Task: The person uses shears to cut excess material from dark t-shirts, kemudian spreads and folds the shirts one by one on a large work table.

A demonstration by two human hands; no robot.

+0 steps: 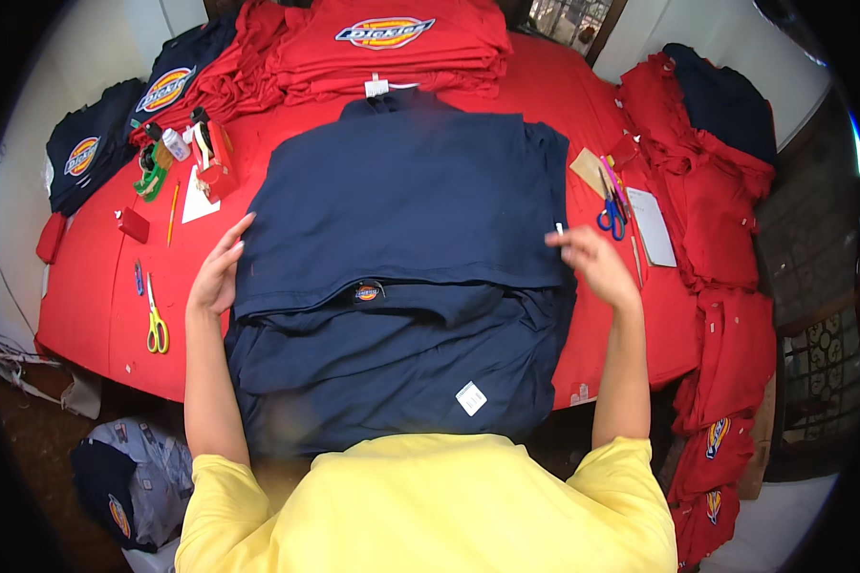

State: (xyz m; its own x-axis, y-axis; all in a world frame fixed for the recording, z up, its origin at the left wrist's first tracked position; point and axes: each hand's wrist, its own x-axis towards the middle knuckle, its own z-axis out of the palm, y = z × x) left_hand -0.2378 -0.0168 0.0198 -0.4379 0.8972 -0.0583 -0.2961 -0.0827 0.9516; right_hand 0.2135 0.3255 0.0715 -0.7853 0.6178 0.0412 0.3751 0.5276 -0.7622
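A navy T-shirt (pixel 401 201) lies folded on top of more navy garments (pixel 373 382) in front of me. Its lower edge runs across a neckline that bears a small round label (pixel 366 292). My left hand (pixel 220 269) rests along the left side of the folded shirt, fingers stretched out. At the opposite side, my right hand (pixel 594 265) has its fingertips drawn together on the shirt's edge, beside a small white tag (pixel 559 228). A white sticker (pixel 470 398) shows on the navy cloth nearest me.
Yellow scissors (pixel 157 320), tape dispensers (pixel 215 158) and a pencil (pixel 173 215) lie to the left. Blue scissors (pixel 611 215) and a white pad (pixel 651 227) are at right. Red shirts (pixel 392 57) are stacked at the back; more red garments (pixel 707 210) line the right edge.
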